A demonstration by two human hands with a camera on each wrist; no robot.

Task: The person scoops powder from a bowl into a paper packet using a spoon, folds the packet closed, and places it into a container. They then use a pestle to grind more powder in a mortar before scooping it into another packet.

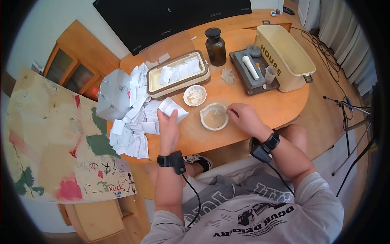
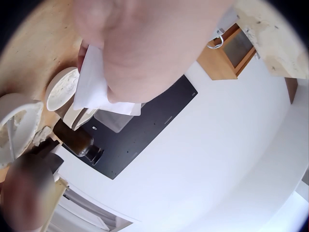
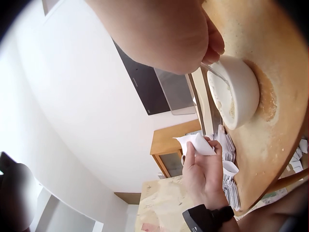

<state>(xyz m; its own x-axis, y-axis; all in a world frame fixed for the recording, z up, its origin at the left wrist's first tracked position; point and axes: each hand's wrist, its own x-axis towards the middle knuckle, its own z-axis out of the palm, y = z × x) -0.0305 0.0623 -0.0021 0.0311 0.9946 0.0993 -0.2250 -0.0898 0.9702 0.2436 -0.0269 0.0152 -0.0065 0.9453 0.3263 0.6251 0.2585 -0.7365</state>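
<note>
My left hand [image 1: 168, 129] holds up a white paper packet [image 1: 174, 110], thumb on one face and fingers behind it. In the right wrist view the packet [image 3: 197, 144] looks puffed open at the top. My right hand [image 1: 246, 118] pinches the handle of a thin metal spoon [image 3: 218, 75]. The spoon's far end dips into pale powder [image 1: 213, 120] inside a white spouted bowl [image 3: 248, 92] on the table. Just behind it sits a smaller white bowl [image 1: 185, 99] with whitish powder. To the left lie piles of white packets [image 1: 138, 140].
A cream tray [image 1: 149, 90] with white packets, a dark glass jar [image 1: 216, 51] and a crumpled cloth [image 1: 228, 76] stand farther back. Right of them are a dark stone slab with a white pestle [image 1: 250, 68], a clear cup [image 1: 270, 75] and a cream bin [image 1: 284, 53]. A silver case [image 1: 111, 95] stands left.
</note>
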